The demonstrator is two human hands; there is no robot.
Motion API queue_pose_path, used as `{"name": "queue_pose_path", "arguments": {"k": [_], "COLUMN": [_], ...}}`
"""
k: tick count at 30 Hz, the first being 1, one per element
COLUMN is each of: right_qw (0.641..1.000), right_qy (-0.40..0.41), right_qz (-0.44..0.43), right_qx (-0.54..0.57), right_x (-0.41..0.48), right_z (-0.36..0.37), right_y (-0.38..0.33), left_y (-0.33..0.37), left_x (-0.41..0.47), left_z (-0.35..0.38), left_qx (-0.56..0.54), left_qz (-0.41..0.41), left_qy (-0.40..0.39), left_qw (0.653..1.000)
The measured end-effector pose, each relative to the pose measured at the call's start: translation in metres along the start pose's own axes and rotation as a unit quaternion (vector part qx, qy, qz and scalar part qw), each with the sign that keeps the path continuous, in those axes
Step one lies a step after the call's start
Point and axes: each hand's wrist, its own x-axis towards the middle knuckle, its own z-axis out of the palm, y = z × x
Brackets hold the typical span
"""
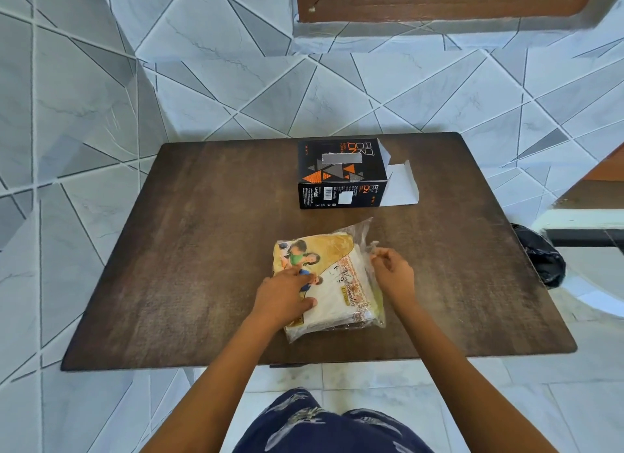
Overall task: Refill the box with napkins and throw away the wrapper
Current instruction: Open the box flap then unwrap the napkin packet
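Both hands work on one pack of napkins lying near the middle of the table, toward its near edge. The left hand lies flat on the pack's printed top, fingers spread and pressing down, thumb along the near side; it holds the pack in place without closing around it. The right hand pinches the clear plastic wrapper at the pack's right side between thumb and fingertips, the loose film standing up above the table.

The pack is roughly square, lying flat and slightly turned, with its open, crumpled plastic end pointing to the far right. White napkins show through the film under a yellow printed label.

One box stands beyond the pack, well apart from it, toward the far edge of the table. It is black with orange and grey triangles, its long axis running left to right, and its right end is open, with white flaps folded out onto the table.

Bare wood lies on the left half of the table and along the right side. Off the right edge, a black bag sits below table level, beside a white frame. Patterned tiles cover the surface beyond the table.
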Motion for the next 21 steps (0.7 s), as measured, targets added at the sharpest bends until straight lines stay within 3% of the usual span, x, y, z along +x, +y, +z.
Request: {"name": "queue_pose_path", "arguments": {"k": [4, 7, 11, 17, 21], "right_qw": [0.990, 0.981, 0.994, 0.987, 0.982], "right_qy": [-0.008, -0.016, 0.071, 0.071, 0.075], "right_qz": [-0.106, -0.135, -0.062, 0.125, 0.154], "right_qx": [-0.089, -0.141, -0.063, 0.073, 0.085], "right_x": [-0.010, -0.009, 0.000, 0.015, 0.016], "right_z": [-0.003, -0.009, -0.028, -0.034, -0.029], "right_y": [-0.011, -0.009, 0.002, 0.029, 0.035], "left_y": [0.013, 0.019, 0.013, 0.009, 0.003], "left_x": [0.004, 0.006, 0.009, 0.015, 0.020], "left_z": [-0.007, 0.003, 0.013, 0.005, 0.001], "left_qx": [0.012, -0.011, 0.012, -0.003, -0.018], "left_qz": [0.007, 0.012, 0.009, 0.015, 0.020], "left_qy": [0.051, -0.007, -0.037, -0.058, -0.066], "left_qw": [0.999, 1.000, 0.999, 0.998, 0.997]}}
